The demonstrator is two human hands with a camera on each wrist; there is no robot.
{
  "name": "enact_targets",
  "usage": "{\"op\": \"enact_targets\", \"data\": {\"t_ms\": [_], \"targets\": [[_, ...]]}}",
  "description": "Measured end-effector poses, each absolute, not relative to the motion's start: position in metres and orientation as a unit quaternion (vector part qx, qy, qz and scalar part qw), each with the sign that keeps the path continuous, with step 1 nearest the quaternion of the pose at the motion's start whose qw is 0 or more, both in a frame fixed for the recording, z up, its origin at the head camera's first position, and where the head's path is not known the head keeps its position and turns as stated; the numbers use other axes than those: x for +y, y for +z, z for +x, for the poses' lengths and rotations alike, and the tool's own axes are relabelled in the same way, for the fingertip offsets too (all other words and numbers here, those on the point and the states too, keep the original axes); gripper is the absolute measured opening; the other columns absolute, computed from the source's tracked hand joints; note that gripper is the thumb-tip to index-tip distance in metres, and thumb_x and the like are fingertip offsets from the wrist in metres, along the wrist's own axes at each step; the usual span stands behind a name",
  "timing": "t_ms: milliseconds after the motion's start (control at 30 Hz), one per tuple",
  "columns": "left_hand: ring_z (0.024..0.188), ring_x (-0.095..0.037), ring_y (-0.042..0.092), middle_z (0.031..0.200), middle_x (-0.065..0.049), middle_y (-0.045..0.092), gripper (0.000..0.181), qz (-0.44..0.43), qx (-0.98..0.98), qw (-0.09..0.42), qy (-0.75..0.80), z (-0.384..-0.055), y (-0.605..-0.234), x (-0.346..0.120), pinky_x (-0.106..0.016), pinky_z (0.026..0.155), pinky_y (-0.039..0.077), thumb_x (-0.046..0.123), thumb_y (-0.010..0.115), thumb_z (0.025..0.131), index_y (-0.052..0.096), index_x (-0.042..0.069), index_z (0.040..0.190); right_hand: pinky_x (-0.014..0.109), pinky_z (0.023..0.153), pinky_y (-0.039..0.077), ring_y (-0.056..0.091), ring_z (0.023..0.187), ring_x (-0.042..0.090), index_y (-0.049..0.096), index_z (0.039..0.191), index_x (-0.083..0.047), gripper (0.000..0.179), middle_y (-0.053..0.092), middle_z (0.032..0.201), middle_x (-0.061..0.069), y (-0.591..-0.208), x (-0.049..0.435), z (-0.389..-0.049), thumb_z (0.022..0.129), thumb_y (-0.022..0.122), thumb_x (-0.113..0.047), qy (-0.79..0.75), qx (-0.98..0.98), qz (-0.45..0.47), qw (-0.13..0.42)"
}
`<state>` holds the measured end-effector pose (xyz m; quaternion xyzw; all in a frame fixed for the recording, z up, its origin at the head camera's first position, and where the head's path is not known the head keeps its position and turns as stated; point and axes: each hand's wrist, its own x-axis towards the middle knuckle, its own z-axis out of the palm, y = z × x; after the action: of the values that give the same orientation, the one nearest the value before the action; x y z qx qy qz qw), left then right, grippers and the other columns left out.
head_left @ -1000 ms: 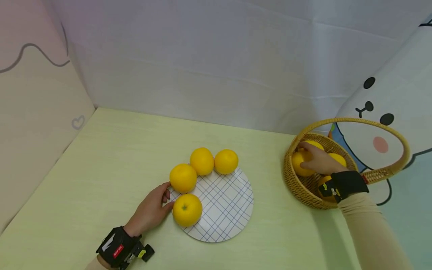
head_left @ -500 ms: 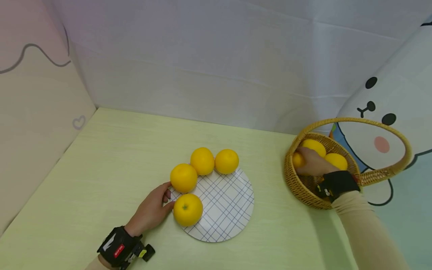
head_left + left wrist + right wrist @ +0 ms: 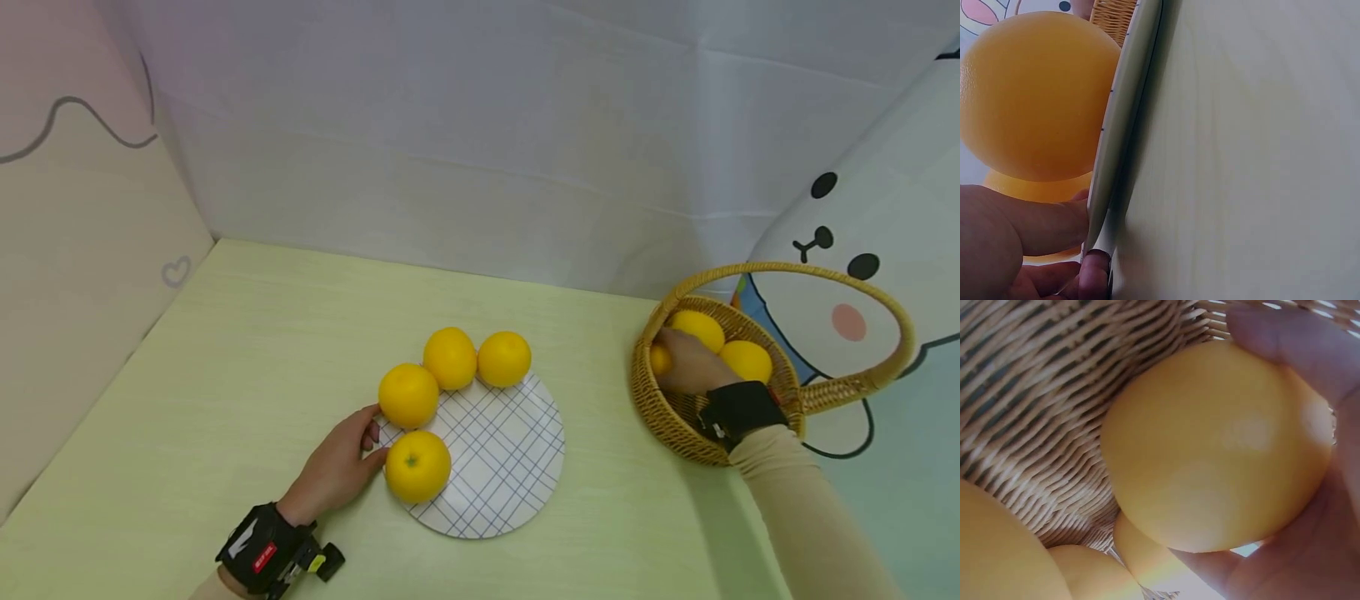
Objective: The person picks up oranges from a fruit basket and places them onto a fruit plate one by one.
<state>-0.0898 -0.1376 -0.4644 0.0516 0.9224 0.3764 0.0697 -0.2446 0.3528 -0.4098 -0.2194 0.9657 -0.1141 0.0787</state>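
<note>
Fingers (image 3: 1210, 565) around orange (image 3: 1213, 447) inside basket (image 3: 667, 427)

No readable text or numbers

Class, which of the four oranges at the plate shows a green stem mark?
The front orange, at the near-left edge of the plate; the other three show plain skin.

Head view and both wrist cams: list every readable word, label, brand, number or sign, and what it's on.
Words, brands, numbers: none legible.
Red label on left-wrist device: pale lettering, too small to read.
Left wall: heart outline, no words.
Oranges, plate, basket: no text visible.
</note>
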Motion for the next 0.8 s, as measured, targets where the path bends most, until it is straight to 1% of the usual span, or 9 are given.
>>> {"op": "enact_targets", "data": {"t_ms": [100,233,433,600,700,800], "targets": [[0.083,-0.018,0.044,0.09,-0.002,0.048,0.046,0.051,0.923,0.07,0.375,-0.09,-0.464,-0.138,-0.033,0.07,0.038,0.011,0.066,0.086,0.048,-0.003,0.126,0.056,0.092,0.04,0.052,0.107,0.045,0.046,0.131,0.012,0.069,0.056,0.118,0.032,-0.411,0.354,-0.243,0.078,0.07,-0.025,-0.116,0.967,-0.21,0.084],[0.083,-0.018,0.044,0.09,-0.002,0.048,0.047,0.05,0.923,0.069,0.374,-0.09,-0.464,-0.137,-0.033,0.07,0.038,0.011,0.066,0.086,0.048,-0.003,0.126,0.056,0.09,0.04,0.053,0.106,0.044,0.046,0.13,0.012,0.068,0.057,0.116,0.031,-0.412,0.356,-0.243,0.08,0.069,-0.028,-0.119,0.968,-0.201,0.088],[0.083,-0.018,0.044,0.09,-0.002,0.048,0.046,0.048,0.923,0.072,0.376,-0.09,-0.463,-0.136,-0.034,0.071,0.038,0.011,0.066,0.086,0.048,-0.003,0.126,0.053,0.085,0.043,0.056,0.097,0.037,0.052,0.124,0.009,0.06,0.061,0.109,0.025,-0.414,0.362,-0.245,0.082,0.068,-0.03,-0.127,0.968,-0.203,0.072],[0.083,-0.017,0.044,0.09,-0.002,0.048,0.046,0.046,0.924,0.073,0.372,-0.09,-0.464,-0.136,-0.034,0.07,0.037,0.011,0.066,0.086,0.048,-0.003,0.126,0.045,0.076,0.044,0.056,0.085,0.029,0.055,0.12,0.004,0.052,0.062,0.1,0.017,-0.407,0.364,-0.246,0.081,0.068,-0.027,-0.131,0.969,-0.199,0.059],[0.083,-0.017,0.044,0.089,-0.002,0.047,0.046,0.047,0.925,0.071,0.37,-0.09,-0.464,-0.136,-0.034,0.07,0.037,0.011,0.066,0.086,0.048,-0.003,0.126,0.043,0.071,0.044,0.054,0.081,0.027,0.053,0.123,0.005,0.053,0.061,0.101,0.017,-0.4,0.364,-0.244,0.081,0.067,-0.024,-0.135,0.971,-0.188,0.061],[0.083,-0.017,0.044,0.089,-0.002,0.048,0.047,0.048,0.925,0.069,0.37,-0.09,-0.465,-0.137,-0.034,0.07,0.037,0.011,0.066,0.085,0.048,-0.003,0.126,0.043,0.069,0.044,0.054,0.082,0.028,0.05,0.126,0.006,0.057,0.059,0.104,0.019,-0.392,0.365,-0.242,0.081,0.067,-0.025,-0.139,0.973,-0.177,0.06]]}}
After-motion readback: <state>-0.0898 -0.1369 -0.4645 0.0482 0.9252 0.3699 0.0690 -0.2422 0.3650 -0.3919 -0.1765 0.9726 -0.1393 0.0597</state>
